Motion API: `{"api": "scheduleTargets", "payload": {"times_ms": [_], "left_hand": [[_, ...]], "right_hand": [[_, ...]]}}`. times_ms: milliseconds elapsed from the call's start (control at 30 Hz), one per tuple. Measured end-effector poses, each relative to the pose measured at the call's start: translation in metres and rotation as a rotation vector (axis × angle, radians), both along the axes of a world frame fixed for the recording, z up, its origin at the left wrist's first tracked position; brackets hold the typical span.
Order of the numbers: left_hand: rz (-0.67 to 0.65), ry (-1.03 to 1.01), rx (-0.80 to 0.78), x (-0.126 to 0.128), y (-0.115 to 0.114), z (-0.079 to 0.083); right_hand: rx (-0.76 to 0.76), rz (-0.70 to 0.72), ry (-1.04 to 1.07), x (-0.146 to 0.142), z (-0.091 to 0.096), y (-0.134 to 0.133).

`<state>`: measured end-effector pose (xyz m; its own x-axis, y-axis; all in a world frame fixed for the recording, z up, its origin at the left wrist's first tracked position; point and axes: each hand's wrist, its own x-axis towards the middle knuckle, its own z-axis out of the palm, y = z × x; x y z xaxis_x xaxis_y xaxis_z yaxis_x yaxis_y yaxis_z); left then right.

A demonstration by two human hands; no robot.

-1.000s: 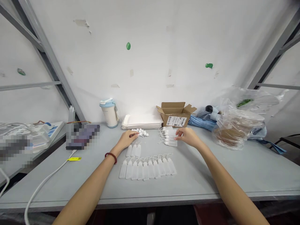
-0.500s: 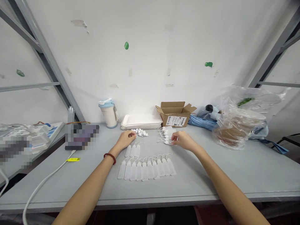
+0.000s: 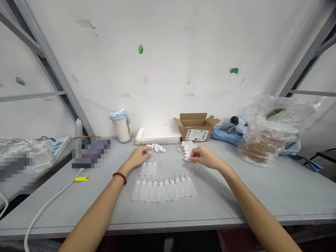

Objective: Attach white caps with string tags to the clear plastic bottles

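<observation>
My left hand point(image 3: 137, 156) is closed in a pinch, with a small white piece point(image 3: 149, 151) at its fingertips. Just beyond it lies a loose heap of small white pieces point(image 3: 157, 148). My right hand point(image 3: 207, 157) pinches a translucent white piece with a thin cord point(image 3: 187, 159), the nearest of a stack point(image 3: 189, 146) whose cords point left; the fingers partly cover it. Below my left hand, 3 similar pieces point(image 3: 148, 168) lie side by side. Nearer the table's front, several more form a long row point(image 3: 161, 190), their cords at the far end.
On the grey table point(image 3: 217, 206), flat white packs point(image 3: 159, 135) and an open cardboard box point(image 3: 195, 131) stand by the wall. A lidded cup point(image 3: 121, 128) is at left. Plastic-wrapped spools point(image 3: 267, 143) and blue cloth point(image 3: 227, 136) lie at right. A white cable point(image 3: 54, 196) crosses the left side.
My right hand has shifted slightly left along the nearest corded piece, toward its cord end. My left hand has turned a little, and the small white piece at its fingertips shows more.
</observation>
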<state>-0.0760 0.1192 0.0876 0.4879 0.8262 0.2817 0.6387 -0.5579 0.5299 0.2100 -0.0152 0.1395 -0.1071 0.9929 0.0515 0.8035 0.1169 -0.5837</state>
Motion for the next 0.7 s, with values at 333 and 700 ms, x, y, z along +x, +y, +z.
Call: {"api": "scheduleTargets", "payload": {"times_ms": [333, 700], "left_hand": [[-0.006, 0.012, -0.013, -0.002, 0.002, 0.0], [0.174, -0.097, 0.052, 0.005, -0.003, 0.007]], "right_hand": [[-0.517, 0.339, 0.022, -0.021, 0.008, -0.021], [-0.676, 0.257, -0.064, -0.023, 0.005, -0.017]]}}
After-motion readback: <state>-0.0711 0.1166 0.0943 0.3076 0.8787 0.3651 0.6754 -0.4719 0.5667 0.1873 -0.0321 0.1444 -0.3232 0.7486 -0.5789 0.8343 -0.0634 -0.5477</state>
